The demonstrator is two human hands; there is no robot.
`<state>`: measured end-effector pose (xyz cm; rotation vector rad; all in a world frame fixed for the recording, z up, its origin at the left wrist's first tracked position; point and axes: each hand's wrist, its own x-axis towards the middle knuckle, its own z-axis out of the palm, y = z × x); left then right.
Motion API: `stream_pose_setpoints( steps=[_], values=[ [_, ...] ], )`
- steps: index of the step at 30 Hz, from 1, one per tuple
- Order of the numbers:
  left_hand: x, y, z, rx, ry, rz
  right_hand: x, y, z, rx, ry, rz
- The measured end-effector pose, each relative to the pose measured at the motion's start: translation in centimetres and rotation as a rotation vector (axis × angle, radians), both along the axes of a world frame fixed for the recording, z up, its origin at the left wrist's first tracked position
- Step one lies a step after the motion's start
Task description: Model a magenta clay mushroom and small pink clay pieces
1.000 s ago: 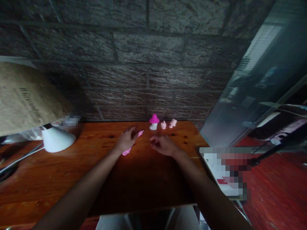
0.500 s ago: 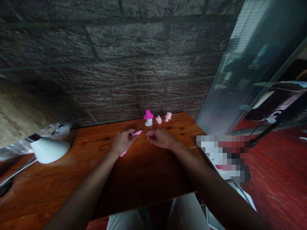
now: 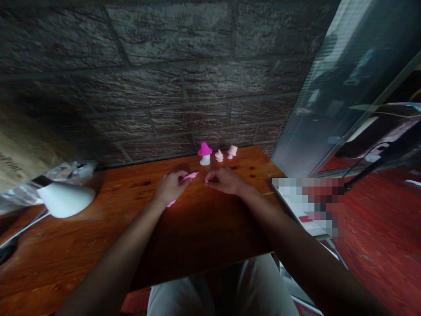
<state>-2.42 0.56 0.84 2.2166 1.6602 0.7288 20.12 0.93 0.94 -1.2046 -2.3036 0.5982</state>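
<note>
My left hand (image 3: 171, 188) is closed around a long, soft-looking pink piece (image 3: 190, 176). One pointed end sticks out past the thumb, and another bit shows below the palm; the middle is hidden. A short gap to the right, my right hand (image 3: 226, 181) pinches a tiny pink bit (image 3: 206, 181), too small to name. Behind the hands, near the wall, stands a mushroom figure with a bright pink cap (image 3: 204, 149) and a white stem (image 3: 205, 160). Beside it are a small pale pink pointed figure (image 3: 219, 156) and a pale pink figure with a wide top (image 3: 232, 152).
A white lamp shade (image 3: 67, 199) stands on the wooden table (image 3: 121, 228) at left, by a brown paper bag (image 3: 29, 145) and clear plastic (image 3: 75, 173). A dark brick wall (image 3: 158, 87) closes off the back. At right are a glass panel (image 3: 296, 123) and a pixelated area.
The view has shifted slightly, so the table and figures appear higher. Both hands keep nearly the same place over the table, still holding the pink pieces.
</note>
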Motion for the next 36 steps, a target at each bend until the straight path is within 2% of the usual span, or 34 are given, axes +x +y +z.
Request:
stream_pose_setpoints(
  steps=[7,18,36],
  values=[
    [0.1,-0.1,0.1,-0.003,0.036,0.01,-0.1,0.2,-0.1,0.097,-0.046,-0.075],
    [0.2,-0.1,-0.1,-0.015,0.05,0.008,-0.2,0.6,-1.0,0.04,-0.009,-0.059],
    [0.2,0.0,-0.3,-0.01,0.066,0.016,-0.2,0.7,-0.9,-0.059,0.041,-0.104]
  ],
)
